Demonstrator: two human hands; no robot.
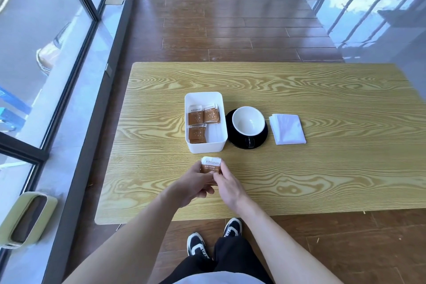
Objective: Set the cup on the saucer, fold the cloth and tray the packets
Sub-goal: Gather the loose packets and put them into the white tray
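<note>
2 hands meet over the near part of the wooden surface [299, 168], left hand [192, 183] and right hand [227, 183] both pinching a small stack of brown packets [211, 165] with curled fingers. More packets sit in the white tray [221, 143], cup [248, 121] is on the black saucer [262, 138], folded cloth [287, 128] lies just right of it.

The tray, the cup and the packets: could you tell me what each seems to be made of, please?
The tray looks like white moulded plastic: smooth matt walls, rounded corners. The cup seems glazed ceramic, glossy white inside and dark outside like its black saucer. The packets look like printed paper or foil laminate, flat with crimped edges; which of the two, I cannot tell.
</note>
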